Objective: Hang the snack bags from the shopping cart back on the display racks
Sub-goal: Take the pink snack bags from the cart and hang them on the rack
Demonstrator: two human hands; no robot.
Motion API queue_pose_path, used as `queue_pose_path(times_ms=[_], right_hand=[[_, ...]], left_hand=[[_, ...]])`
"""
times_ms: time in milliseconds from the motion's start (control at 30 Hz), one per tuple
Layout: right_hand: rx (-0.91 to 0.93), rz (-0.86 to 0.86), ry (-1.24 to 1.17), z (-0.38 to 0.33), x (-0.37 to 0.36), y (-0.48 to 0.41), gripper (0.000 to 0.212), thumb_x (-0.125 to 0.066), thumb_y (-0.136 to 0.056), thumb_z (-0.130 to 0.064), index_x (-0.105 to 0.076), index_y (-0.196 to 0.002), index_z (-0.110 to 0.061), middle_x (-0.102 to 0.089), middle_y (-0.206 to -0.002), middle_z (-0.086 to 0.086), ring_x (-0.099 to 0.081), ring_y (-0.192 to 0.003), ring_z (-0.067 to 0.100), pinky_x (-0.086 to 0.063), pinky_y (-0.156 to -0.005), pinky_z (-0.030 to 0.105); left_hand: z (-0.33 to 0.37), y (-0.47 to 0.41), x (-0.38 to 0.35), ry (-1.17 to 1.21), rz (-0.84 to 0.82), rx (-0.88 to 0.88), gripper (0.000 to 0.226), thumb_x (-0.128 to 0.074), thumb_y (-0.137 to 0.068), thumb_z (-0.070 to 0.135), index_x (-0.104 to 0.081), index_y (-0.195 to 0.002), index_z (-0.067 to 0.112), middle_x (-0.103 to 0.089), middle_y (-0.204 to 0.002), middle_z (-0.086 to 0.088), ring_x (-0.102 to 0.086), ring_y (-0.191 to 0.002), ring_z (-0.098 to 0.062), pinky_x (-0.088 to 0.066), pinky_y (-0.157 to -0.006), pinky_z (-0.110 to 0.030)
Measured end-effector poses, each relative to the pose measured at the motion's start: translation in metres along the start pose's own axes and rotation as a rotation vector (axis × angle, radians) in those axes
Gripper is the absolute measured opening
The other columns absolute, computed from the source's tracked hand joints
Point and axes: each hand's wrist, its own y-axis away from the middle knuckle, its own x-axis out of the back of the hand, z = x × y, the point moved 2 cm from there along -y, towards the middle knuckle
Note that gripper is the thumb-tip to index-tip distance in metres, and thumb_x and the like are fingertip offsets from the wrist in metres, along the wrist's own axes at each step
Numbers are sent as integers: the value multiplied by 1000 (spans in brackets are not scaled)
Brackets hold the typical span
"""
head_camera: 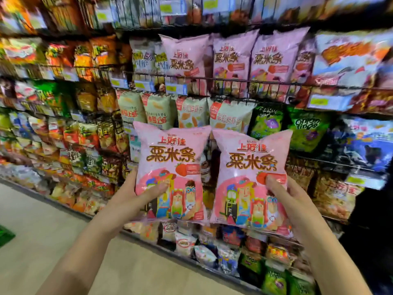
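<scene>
Forearms (89, 237) are being stretched fwd. Left pink bag (170, 154) is being gripped by L hand (136, 192), thumb over front, other fingers hidden behind. Right pink bag (251, 165) is being gripped likewise by R hand (287, 196). Both are being held upright, just beside each other. Matching shelf bags (231, 58) are being displayed behind wire rack (212, 78), well above the fingers.

The left pink glossy plastic snack bag (170, 150) and the right pink glossy plastic snack bag (251, 160) are both showing brown lettering, a red strawberry and cartoon figures in blue, yellow, green and red. The dark-green crinkly foil bags (306, 128) are carrying white lettering and purple motifs.
</scene>
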Motion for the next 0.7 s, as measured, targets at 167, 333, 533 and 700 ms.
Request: queue_pose_path(times_ms=[167, 333, 533, 700], right_hand=[[145, 97, 12, -37, 18, -64, 87, -87, -48, -78, -70, -118, -31, -77, -114, 5, -76, -101, 33, -57, -92, 60], [249, 131, 54, -84, 23, -104, 70, -85, -60, -69, -70, -115, -27, -79, -109, 5, -77, -97, 32, -61, -84, 52], [319, 203, 140, -126, 21, -143, 68, -83, -50, -79, -73, -104, -40, -80, -103, -3, -79, -88, 25, -62, -76, 47], [383, 305, 167, -145, 9, -160, 45, -74, -72, -59, -75, -110, -34, -80, -100, -5, -78, -88, 20, -62, -67, 36]], left_hand=[[34, -81, -13, -57, -69, -71, 70, -77, -74, 69, -39, -133, 67, -59, -127, 42, -59, -120, 3, -53, -96, -41], [73, -148, -30, -62, -97, -181, 68, -78, -77, 66, -40, -133, 59, -55, -133, 31, -56, -122, 3, -51, -93, -31], [110, -216, -39, -41, -139, -255, 47, -75, -82, 50, -46, -118, 58, -67, -113, 29, -67, -93, 15, -51, -81, -25], [128, -264, -34, -14, -197, -349, 60, -82, -73, 62, -50, -122, 55, -71, -110, 28, -68, -96, 10, -52, -75, -26]])
